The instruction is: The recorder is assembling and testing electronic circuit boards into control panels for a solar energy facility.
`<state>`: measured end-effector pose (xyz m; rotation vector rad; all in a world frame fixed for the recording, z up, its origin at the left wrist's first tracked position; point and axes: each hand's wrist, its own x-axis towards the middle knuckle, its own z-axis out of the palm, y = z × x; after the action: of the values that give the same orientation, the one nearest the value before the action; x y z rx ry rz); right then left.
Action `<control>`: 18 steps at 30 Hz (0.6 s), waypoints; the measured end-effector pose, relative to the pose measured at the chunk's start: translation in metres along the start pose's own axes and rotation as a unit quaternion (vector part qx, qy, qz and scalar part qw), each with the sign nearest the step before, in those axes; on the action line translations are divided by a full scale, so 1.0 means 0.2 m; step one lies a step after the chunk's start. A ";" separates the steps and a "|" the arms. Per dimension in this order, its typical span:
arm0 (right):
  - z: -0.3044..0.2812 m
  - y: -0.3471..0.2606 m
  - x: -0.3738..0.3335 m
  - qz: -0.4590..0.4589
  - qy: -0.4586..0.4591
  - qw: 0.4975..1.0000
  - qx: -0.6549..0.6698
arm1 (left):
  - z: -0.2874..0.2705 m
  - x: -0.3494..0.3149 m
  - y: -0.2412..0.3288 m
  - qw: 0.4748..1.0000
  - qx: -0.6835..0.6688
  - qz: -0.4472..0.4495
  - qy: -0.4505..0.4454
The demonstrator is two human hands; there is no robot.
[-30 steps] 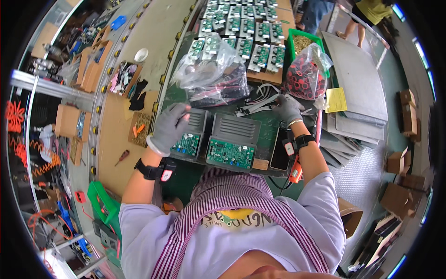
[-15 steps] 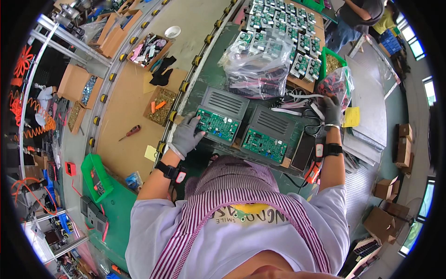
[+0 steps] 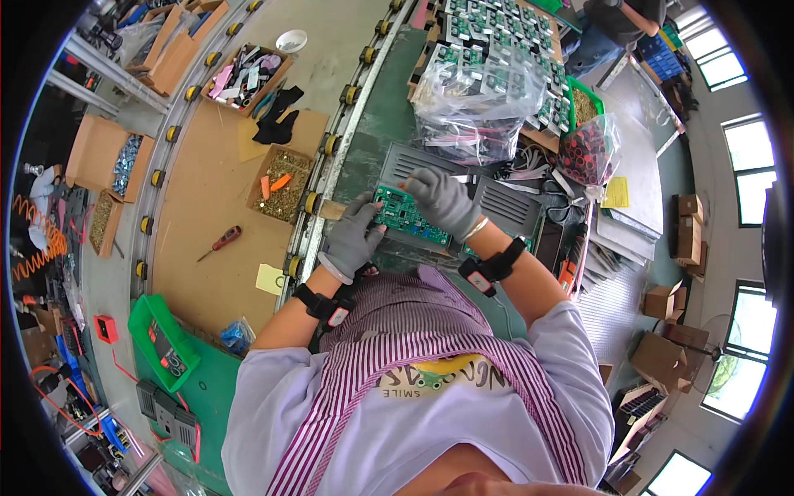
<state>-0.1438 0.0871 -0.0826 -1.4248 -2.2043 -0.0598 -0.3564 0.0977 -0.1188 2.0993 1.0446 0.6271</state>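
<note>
A green circuit board (image 3: 405, 217) lies at the near side of a slotted grey housing (image 3: 422, 160) on the bench. My left hand (image 3: 354, 236), in a grey glove, grips the board's left end between thumb and fingers. Over the same board's upper edge is my right hand (image 3: 444, 201), also gloved, with its fingertips pinched together close to the upper left corner. Whatever is between those fingertips is too small to make out. Just to the right sits a second slotted grey housing (image 3: 511, 208); my right forearm and wrist hide most of the board on it.
Behind the housings stands a clear plastic bag (image 3: 471, 112), with rows of circuit boards (image 3: 488, 29) beyond it. Black-handled scissors (image 3: 562, 202) and a bag of red parts (image 3: 589, 149) lie to the right. Left of the roller rail are a screw box (image 3: 289, 161) and a screwdriver (image 3: 222, 242).
My right hand has come left from the cables and bag of red parts to the left circuit board, its fingers now pinched. My left hand stays at that board's left end.
</note>
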 end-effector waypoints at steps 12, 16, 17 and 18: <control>0.07 -0.05 0.05 0.203 -0.132 0.955 0.172 | 0.01 -0.02 -0.07 1.000 -0.012 0.013 0.021; 0.07 -0.11 0.03 0.210 -0.129 0.965 0.093 | 0.01 -0.01 -0.08 0.999 -0.027 0.014 0.012; 0.06 -0.11 0.03 0.229 -0.154 0.958 0.071 | 0.01 -0.01 -0.08 0.999 -0.029 0.017 0.013; 0.05 -0.11 0.04 0.208 -0.137 0.966 0.073 | 0.01 -0.01 -0.08 0.999 -0.031 0.019 0.015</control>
<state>-0.1697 0.0863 -0.0821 -1.8670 -2.0113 0.4611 -0.3648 0.1017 -0.1325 2.0661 0.9906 0.7033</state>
